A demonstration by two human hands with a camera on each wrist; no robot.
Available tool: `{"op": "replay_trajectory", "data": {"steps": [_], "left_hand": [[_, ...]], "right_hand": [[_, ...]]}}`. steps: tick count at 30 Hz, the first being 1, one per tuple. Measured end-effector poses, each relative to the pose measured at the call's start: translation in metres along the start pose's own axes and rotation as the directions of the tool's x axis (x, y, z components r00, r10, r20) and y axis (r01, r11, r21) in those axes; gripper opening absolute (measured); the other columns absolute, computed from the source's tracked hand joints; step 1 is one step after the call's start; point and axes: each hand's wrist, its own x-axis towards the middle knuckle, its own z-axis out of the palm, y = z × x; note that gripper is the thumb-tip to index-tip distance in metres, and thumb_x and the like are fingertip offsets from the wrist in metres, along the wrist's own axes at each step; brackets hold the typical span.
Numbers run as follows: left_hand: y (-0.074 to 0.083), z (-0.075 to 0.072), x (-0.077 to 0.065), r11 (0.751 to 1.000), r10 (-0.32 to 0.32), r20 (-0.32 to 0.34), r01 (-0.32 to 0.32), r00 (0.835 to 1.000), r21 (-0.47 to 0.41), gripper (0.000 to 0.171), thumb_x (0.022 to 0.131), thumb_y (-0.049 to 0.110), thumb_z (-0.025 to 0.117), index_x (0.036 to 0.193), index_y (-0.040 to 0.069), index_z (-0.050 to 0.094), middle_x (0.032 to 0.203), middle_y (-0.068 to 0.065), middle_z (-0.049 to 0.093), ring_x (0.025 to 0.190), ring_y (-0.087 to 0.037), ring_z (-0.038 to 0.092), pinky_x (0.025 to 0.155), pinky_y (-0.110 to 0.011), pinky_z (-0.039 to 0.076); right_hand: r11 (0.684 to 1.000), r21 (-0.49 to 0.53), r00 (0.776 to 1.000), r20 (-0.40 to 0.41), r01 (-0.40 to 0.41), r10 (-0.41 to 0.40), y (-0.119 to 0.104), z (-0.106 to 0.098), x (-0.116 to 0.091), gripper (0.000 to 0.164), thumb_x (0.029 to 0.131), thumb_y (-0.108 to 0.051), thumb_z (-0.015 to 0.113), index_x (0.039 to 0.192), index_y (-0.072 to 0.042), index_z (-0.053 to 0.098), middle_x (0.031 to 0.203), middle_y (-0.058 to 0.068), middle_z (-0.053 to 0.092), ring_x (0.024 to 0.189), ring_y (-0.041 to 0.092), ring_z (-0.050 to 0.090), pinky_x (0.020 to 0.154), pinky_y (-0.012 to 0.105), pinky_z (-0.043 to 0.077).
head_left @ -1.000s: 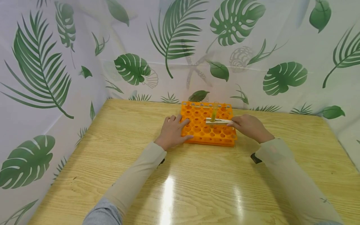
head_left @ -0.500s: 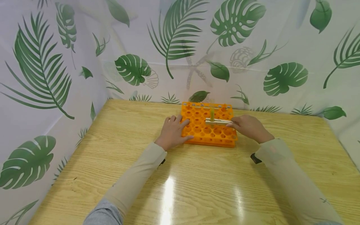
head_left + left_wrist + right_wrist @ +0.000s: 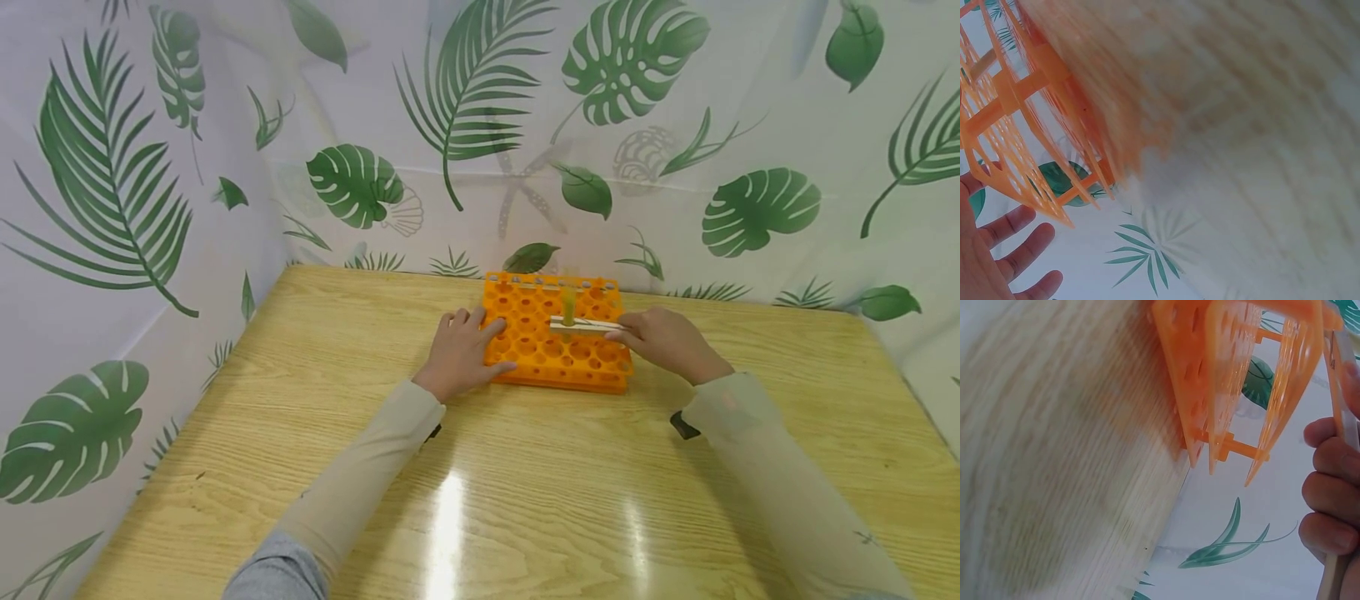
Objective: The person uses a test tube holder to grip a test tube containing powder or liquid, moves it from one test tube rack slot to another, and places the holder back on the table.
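An orange test tube rack (image 3: 525,342) stands near the back of the table. My left hand (image 3: 459,350) rests against its left end with the fingers spread, and the fingertips (image 3: 1019,215) show beside the rack's edge in the left wrist view. My right hand (image 3: 667,337) grips the handle of a wooden test tube clamp (image 3: 588,326), its fingers curled round it in the right wrist view. The clamp's jaws reach over the rack and hold a test tube (image 3: 568,304) of yellow liquid, roughly upright. Where the tube's lower end sits in the rack is hard to see.
The wooden table (image 3: 360,500) spreads toward me, with a light reflection at the front. Close behind the rack hangs a white cloth (image 3: 660,225) with green leaf prints, which also covers the left side.
The test tube has shifted slightly to the left and then back right, and now stands more upright and a little lower. My left hand and the rack have hardly moved.
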Motion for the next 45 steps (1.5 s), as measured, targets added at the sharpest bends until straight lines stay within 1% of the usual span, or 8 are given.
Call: {"op": "replay_trajectory", "data": {"steps": [4,11,20,22,26,29,37,45], "left_hand": [[0.0,0.0,0.0,1.0,0.001,0.005,-0.001,1.0,-0.011,0.062,0.084,0.065,0.052,0.13,0.024,0.048,0.121,-0.009,0.047,0.108,-0.03,0.046,0.096,-0.047,0.036],[-0.001,0.001,0.0,1.0,0.006,-0.004,-0.006,1.0,-0.015,0.064,0.084,0.065,0.053,0.132,0.024,0.048,0.121,-0.009,0.047,0.106,-0.029,0.047,0.095,-0.047,0.037],[-0.001,0.002,0.0,1.0,0.001,-0.009,-0.001,1.0,-0.027,0.062,0.083,0.065,0.053,0.13,0.024,0.048,0.121,-0.009,0.046,0.106,-0.03,0.046,0.092,-0.046,0.038],[-0.001,0.002,0.0,1.0,-0.001,-0.01,0.001,1.0,-0.031,0.062,0.083,0.065,0.053,0.13,0.025,0.048,0.122,-0.009,0.046,0.106,-0.029,0.046,0.091,-0.045,0.038],[-0.001,0.002,0.0,0.999,-0.004,-0.016,0.003,1.0,-0.044,0.062,0.083,0.064,0.054,0.131,0.024,0.048,0.122,-0.009,0.046,0.105,-0.03,0.046,0.09,-0.045,0.038],[-0.001,0.003,0.0,0.999,-0.006,-0.011,0.005,1.0,-0.044,0.062,0.083,0.065,0.054,0.131,0.024,0.048,0.122,-0.009,0.046,0.105,-0.03,0.046,0.089,-0.044,0.038],[-0.002,0.006,0.001,0.999,-0.015,0.003,0.015,1.0,-0.033,0.063,0.084,0.067,0.051,0.132,0.026,0.047,0.126,-0.009,0.045,0.107,-0.029,0.046,0.091,-0.045,0.038],[-0.002,0.006,0.001,1.0,-0.01,0.007,0.01,1.0,-0.024,0.066,0.084,0.067,0.05,0.134,0.025,0.045,0.127,-0.01,0.045,0.109,-0.03,0.046,0.092,-0.046,0.038]], "right_hand": [[1.0,0.011,1.0,-0.013,0.005,-0.005,0.002,0.002,-0.002,0.027,0.091,-0.026,0.061,0.07,-0.01,0.054,0.053,-0.003,0.044,0.048,0.01,0.036,0.056,0.028,0.036],[1.0,0.019,1.0,-0.026,0.01,-0.009,0.004,0.004,-0.003,0.026,0.091,-0.027,0.061,0.071,-0.01,0.055,0.053,-0.003,0.045,0.047,0.009,0.037,0.056,0.028,0.037],[1.0,0.004,0.999,-0.049,0.019,-0.019,0.004,0.001,-0.003,0.036,0.093,-0.032,0.058,0.066,-0.011,0.045,0.053,-0.004,0.03,0.047,0.009,0.03,0.052,0.025,0.029],[1.0,-0.003,0.999,-0.049,0.02,-0.02,0.004,-0.001,-0.003,0.036,0.093,-0.033,0.057,0.067,-0.011,0.047,0.052,-0.004,0.032,0.047,0.009,0.03,0.052,0.026,0.03],[0.999,-0.02,0.998,-0.053,0.026,-0.027,0.003,-0.004,-0.003,0.033,0.093,-0.035,0.056,0.071,-0.01,0.052,0.052,-0.003,0.042,0.045,0.008,0.035,0.051,0.026,0.033],[0.999,-0.032,0.998,-0.061,0.033,-0.035,0.003,-0.006,-0.003,0.033,0.093,-0.035,0.056,0.072,-0.01,0.053,0.051,-0.003,0.045,0.045,0.008,0.036,0.05,0.026,0.034],[0.997,-0.062,0.994,-0.096,0.047,-0.053,0.003,-0.01,-0.001,0.035,0.092,-0.029,0.06,0.066,-0.012,0.044,0.051,-0.004,0.031,0.046,0.009,0.028,0.051,0.026,0.028],[0.998,-0.045,0.996,-0.077,0.034,-0.037,0.0,-0.02,0.001,0.036,0.093,-0.031,0.058,0.067,-0.012,0.042,0.054,-0.004,0.029,0.047,0.01,0.028,0.051,0.026,0.028]]}}
